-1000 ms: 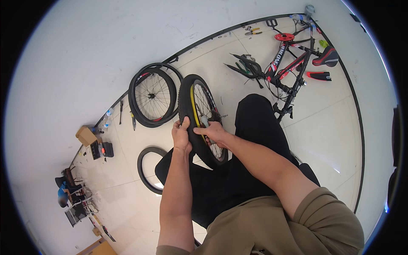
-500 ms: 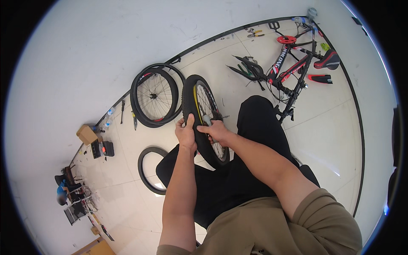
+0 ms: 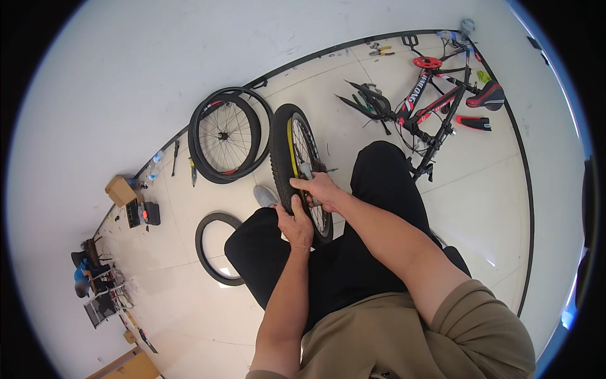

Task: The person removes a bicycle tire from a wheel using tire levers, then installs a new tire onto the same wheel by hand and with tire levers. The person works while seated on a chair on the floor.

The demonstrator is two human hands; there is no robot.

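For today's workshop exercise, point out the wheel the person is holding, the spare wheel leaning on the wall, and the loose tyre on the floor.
held wheel [image 3: 282, 148]: head view, black tyre tread.
spare wheel [image 3: 222, 135]: head view, hub.
loose tyre [image 3: 203, 243]: head view, left side of the rubber ring.

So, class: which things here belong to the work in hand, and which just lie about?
In use: wheel, left hand, right hand.
Lying about: second wheel, loose tyre, bike frame, cardboard box, pliers.
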